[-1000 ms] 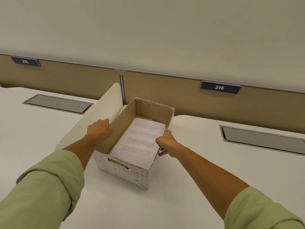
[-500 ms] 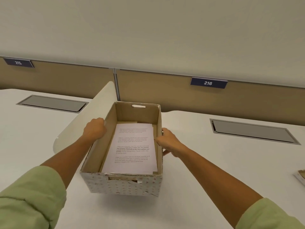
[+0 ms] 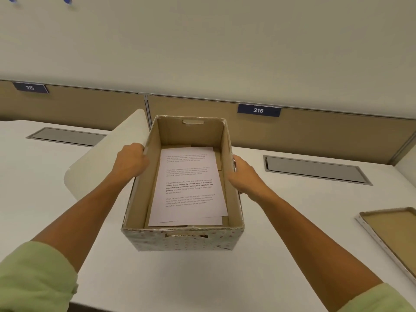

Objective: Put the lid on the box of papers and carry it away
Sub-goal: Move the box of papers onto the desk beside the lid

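The left hand (image 3: 131, 159) is gripping the left wall of the cardboard box (image 3: 183, 240) and the right hand (image 3: 244, 174) is clasping its right wall. Since a second ago they are squaring the box, earlier skewed, toward the desk's (image 3: 202, 278) near edge. Printed papers (image 3: 188, 188) are lying inside. The lid (image 3: 391, 230), upturned at the right edge, is now coming into view, likely next.
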Tool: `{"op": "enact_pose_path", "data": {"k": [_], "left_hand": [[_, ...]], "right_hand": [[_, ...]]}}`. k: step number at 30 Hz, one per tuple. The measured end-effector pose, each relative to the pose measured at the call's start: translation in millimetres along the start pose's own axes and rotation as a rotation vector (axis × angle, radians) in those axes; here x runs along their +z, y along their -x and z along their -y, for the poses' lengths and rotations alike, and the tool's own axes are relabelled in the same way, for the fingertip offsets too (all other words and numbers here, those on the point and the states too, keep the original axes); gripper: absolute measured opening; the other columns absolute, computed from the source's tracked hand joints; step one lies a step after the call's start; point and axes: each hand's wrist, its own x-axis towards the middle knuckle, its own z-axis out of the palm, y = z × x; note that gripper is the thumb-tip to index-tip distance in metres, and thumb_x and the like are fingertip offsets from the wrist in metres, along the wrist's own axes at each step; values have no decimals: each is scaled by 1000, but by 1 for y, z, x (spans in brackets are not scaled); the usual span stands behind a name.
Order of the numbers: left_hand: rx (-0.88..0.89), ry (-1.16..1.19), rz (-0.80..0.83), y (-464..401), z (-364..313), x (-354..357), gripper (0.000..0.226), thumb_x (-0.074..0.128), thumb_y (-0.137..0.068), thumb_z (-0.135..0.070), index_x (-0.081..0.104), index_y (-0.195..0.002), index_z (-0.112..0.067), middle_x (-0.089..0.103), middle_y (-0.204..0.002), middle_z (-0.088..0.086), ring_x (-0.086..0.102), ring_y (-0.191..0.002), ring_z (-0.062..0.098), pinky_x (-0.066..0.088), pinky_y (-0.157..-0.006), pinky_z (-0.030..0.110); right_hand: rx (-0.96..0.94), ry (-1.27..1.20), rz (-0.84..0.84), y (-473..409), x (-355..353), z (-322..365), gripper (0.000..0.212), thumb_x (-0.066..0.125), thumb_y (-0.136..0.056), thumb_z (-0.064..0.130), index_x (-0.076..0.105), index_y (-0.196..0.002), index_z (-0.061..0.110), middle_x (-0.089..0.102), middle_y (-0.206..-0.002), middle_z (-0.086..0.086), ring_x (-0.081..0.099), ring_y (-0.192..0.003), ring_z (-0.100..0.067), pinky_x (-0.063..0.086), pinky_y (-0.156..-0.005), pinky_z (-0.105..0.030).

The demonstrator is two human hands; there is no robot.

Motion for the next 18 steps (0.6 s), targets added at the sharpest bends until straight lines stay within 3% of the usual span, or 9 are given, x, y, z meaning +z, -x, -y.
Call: {"op": "enact_pose_path", "data": {"k": [4,7,11,18], "left_hand": [[25,12,1,36,-47,-4,20,51,-95,-11,60,-80,-2,51,-62,6,50,-55,19,41,-59,32],[47,21,-2,64,-80,1,20,52,-94,-11,64,-80,-2,55,-65,9,53,-58,22,43,-61,34],[88,49,-2,92,-122,8,21,53,-94,-13,65,-80,-5,64,-73,14,56,-59,22,43,-60,33],[170,72,32,130,-192,37,27,52,-95,-15,62,-71,-6,53,-59,6,50,-52,18,36,-52,25]], "right_hand": [[-24,-40,-49,36,-48,-13,38,55,-99,13,52,-136,21,59,-105,8,57,-91,-14,43,-58,-18],[-42,-63,-73,67,-84,-26,26,55,-99,12,53,-118,29,54,-88,22,56,-77,-4,41,-56,-16],[-49,-75,-101,104,-123,-44,17,56,-100,15,54,-110,28,58,-87,18,59,-76,-7,43,-56,-17],[40,-65,-202,153,-178,-97,15,53,-102,9,58,-108,22,59,-83,14,59,-71,-8,41,-49,-10]]}}
